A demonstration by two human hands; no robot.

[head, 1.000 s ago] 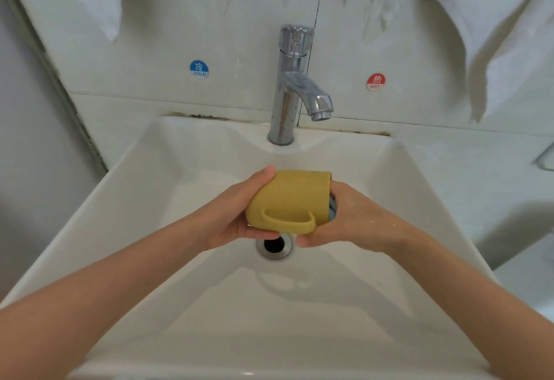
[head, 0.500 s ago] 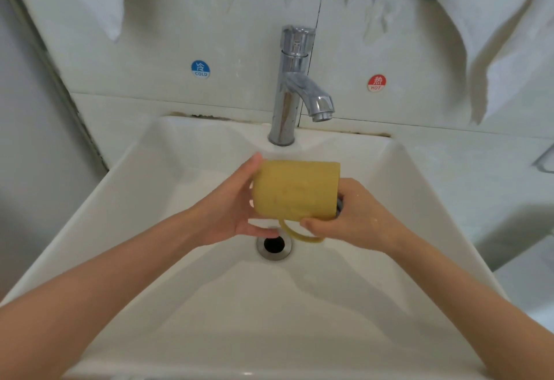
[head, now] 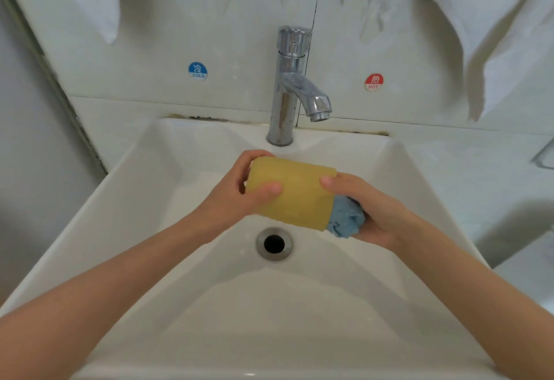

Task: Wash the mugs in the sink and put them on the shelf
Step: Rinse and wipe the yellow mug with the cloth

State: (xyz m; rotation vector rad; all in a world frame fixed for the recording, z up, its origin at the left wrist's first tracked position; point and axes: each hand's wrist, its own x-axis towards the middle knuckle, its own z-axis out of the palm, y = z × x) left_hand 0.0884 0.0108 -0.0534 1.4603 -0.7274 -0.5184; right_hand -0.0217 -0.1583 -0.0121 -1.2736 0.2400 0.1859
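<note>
A mustard-yellow mug [head: 295,192] lies on its side in the air above the white sink [head: 186,259], its mouth turned to the right. My left hand [head: 236,192] grips its base end, thumb across the side. My right hand [head: 374,209] holds a crumpled blue cloth [head: 344,219] at the mug's mouth, with one fingertip resting on the rim. The mug's handle is hidden from view.
A chrome tap [head: 292,86] stands at the back of the basin, with no water running. The drain hole [head: 274,243] lies just below the mug. Blue COLD [head: 198,71] and red HOT [head: 373,82] stickers mark the tiled wall. White cloths hang above.
The mug has been turned in my hands, so its handle went from facing me, to underneath, to out of sight. The blue cloth has come further out of the mug's mouth.
</note>
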